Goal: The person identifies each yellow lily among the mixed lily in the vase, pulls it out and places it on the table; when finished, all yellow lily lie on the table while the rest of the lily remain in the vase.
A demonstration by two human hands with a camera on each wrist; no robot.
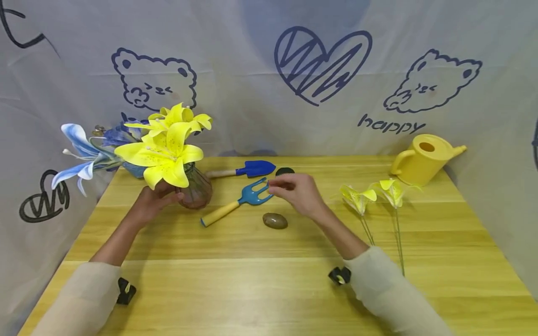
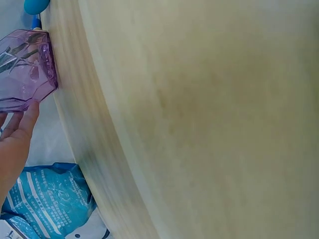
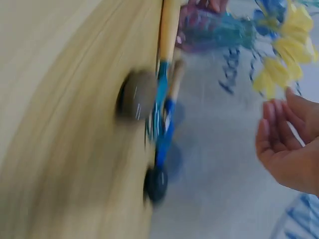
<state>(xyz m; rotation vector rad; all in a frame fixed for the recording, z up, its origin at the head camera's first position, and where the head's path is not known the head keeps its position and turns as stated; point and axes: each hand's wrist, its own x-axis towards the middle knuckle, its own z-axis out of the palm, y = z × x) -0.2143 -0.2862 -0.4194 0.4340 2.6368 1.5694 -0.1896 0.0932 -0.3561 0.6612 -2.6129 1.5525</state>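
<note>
A purple-tinted faceted vase (image 2: 27, 74) holds two yellow lilies (image 1: 168, 151). My left hand (image 1: 157, 200) holds the vase by its left side, thumb toward the front; petals hide part of the fingers. Beside these blooms, a blue-and-white lily (image 1: 86, 156) leans out to the left. My right hand (image 1: 300, 193) hovers over the table's middle with fingers loosely bent and nothing between them, as the right wrist view (image 3: 291, 144) confirms. Under its fingertips in the head view lies a blue garden fork (image 1: 254, 193) with a yellow handle. A brown stone (image 1: 275, 220) sits just in front.
Behind the fork lie a blue trowel (image 1: 258, 168) and a dark stone (image 1: 285, 171). Two yellow lilies on stems (image 1: 397, 224) rest at the right, before a yellow watering can (image 1: 422, 161). A blue bag (image 2: 50, 199) stands behind the left hand. Printed cloth (image 1: 252, 116) walls the back.
</note>
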